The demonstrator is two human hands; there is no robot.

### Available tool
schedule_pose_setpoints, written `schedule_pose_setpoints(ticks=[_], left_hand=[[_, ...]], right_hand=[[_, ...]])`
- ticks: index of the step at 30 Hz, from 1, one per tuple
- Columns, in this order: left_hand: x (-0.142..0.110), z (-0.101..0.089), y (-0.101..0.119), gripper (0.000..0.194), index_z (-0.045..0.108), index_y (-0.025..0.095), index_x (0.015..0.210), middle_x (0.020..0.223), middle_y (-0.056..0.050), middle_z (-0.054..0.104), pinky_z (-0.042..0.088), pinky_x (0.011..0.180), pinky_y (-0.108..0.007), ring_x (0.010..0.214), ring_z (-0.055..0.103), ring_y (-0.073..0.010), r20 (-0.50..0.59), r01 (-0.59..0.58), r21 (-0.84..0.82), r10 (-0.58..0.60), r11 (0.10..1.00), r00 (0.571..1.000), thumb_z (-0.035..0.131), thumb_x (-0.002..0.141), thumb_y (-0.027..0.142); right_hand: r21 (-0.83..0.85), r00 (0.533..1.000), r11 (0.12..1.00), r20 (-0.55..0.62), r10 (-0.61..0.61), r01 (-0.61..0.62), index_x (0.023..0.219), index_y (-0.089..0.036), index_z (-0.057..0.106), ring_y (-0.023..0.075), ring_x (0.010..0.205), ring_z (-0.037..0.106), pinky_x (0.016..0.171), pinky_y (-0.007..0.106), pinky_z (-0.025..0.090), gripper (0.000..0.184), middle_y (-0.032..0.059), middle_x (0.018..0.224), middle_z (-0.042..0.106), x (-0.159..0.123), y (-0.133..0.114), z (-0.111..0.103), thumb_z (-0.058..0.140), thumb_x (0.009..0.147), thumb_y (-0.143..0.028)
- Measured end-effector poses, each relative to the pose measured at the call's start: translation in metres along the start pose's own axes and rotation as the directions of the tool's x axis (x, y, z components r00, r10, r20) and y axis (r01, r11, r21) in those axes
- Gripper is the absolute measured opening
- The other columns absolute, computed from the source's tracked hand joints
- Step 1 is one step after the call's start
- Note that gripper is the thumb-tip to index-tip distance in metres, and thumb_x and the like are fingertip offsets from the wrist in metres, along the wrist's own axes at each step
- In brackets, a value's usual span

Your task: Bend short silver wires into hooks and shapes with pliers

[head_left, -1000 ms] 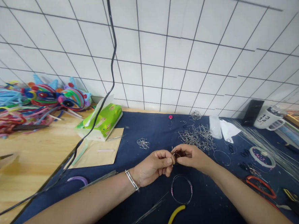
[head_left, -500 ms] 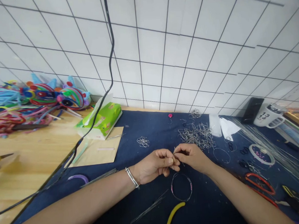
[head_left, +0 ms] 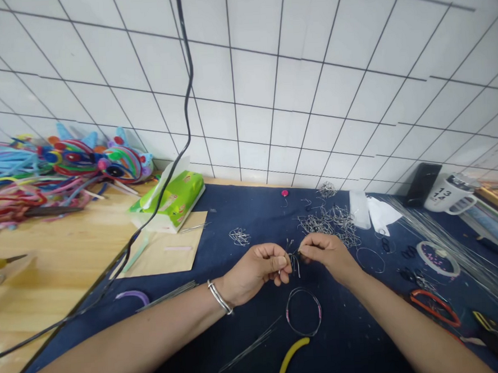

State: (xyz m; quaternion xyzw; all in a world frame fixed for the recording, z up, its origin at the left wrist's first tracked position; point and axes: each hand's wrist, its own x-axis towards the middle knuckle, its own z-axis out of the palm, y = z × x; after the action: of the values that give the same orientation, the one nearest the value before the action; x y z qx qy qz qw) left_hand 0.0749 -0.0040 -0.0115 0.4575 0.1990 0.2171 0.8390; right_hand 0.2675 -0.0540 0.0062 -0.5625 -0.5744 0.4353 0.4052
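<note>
A small spray of bent metal wires (head_left: 294, 259) sits between the two hands, just right of the middle of the frame, its tips fanning up and down. The left hand (head_left: 254, 270) grips it, thumb and forefinger pressed together with the other fingers curled beneath; the right hand (head_left: 330, 256) has its fingertips closed in a narrow pinch on the spray's right side. The wires are too fine to tell whether they are joined or only gathered.

Below, a thin wire ring (head_left: 288, 313) with pinkish sections lies already closed into a round. The held spray is loose-ended, and plenty of wire lies unassembled: a springy, tangled heap (head_left: 331, 223) above the right hand, a smaller pile (head_left: 239, 236) above the left, and smooth straight lengths (head_left: 250, 344) at lower centre.

A curved, glossy yellow handle (head_left: 294, 357) lies at the bottom edge. To the right are a pale round dish (head_left: 455, 265) with pink beads, an orange-handled tool (head_left: 436, 305) and a white mug (head_left: 441, 196). Dark blue cloth (head_left: 217, 211) covers much of the pale wooden table (head_left: 75, 248); a soft green packet (head_left: 184, 199) overlaps flat tan paper (head_left: 165, 263) left of centre.
</note>
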Motion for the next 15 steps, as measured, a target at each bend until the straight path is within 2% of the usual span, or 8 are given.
schedule_pose_setpoints(ticks=[4,7,9,12,15], left_hand=[[0.001,-0.002,0.0,0.018,0.054,0.011,0.071,0.065,-0.004,0.058,0.037,0.051,-0.019,0.055,0.053,-0.0083,-0.026,-0.018,0.028,0.019,0.999,0.999,0.058,0.076,0.028],[0.002,-0.002,-0.001,0.019,0.054,0.01,0.072,0.064,-0.004,0.058,0.037,0.052,-0.019,0.055,0.052,-0.0081,-0.032,-0.031,0.039,0.032,0.999,0.999,0.057,0.077,0.028],[0.002,-0.003,-0.002,0.018,0.054,0.01,0.071,0.063,-0.003,0.058,0.037,0.052,-0.019,0.054,0.052,-0.0081,-0.034,-0.041,0.042,0.043,0.998,0.999,0.057,0.078,0.027],[0.001,-0.003,-0.003,0.018,0.053,0.011,0.071,0.064,-0.003,0.058,0.037,0.052,-0.019,0.055,0.053,-0.0083,-0.032,-0.046,0.039,0.048,0.998,0.998,0.056,0.078,0.027],[0.0,-0.002,-0.004,0.017,0.053,0.01,0.071,0.066,-0.004,0.058,0.038,0.053,-0.02,0.057,0.054,-0.0089,-0.004,-0.028,0.021,0.028,0.999,1.0,0.057,0.078,0.025]], right_hand=[[0.04,0.979,0.998,-0.196,0.047,-0.04,0.07,-0.017,0.057,0.0107,0.057,0.049,0.056,0.023,0.039,0.016,-0.001,0.063,0.054,0.006,0.007,-0.017,0.055,0.075,-0.031],[0.045,0.948,0.999,-0.317,0.025,-0.011,0.069,-0.017,0.056,0.0099,0.057,0.047,0.055,0.023,0.037,0.015,-0.0014,0.063,0.053,0.009,0.011,-0.026,0.055,0.074,-0.031],[0.068,0.917,0.997,-0.399,-0.007,0.037,0.069,-0.018,0.055,0.0096,0.056,0.046,0.054,0.022,0.036,0.014,-0.0018,0.062,0.051,0.011,0.012,-0.031,0.055,0.074,-0.031],[0.104,0.846,0.988,-0.532,-0.04,0.112,0.07,-0.019,0.052,0.0086,0.053,0.042,0.049,0.021,0.033,0.016,-0.0033,0.06,0.046,0.013,0.01,-0.043,0.052,0.076,-0.033],[0.077,0.818,0.99,-0.573,-0.056,0.122,0.071,-0.02,0.049,0.0084,0.052,0.04,0.047,0.021,0.031,0.018,-0.0034,0.062,0.046,0.013,0.003,-0.061,0.049,0.078,-0.037]])
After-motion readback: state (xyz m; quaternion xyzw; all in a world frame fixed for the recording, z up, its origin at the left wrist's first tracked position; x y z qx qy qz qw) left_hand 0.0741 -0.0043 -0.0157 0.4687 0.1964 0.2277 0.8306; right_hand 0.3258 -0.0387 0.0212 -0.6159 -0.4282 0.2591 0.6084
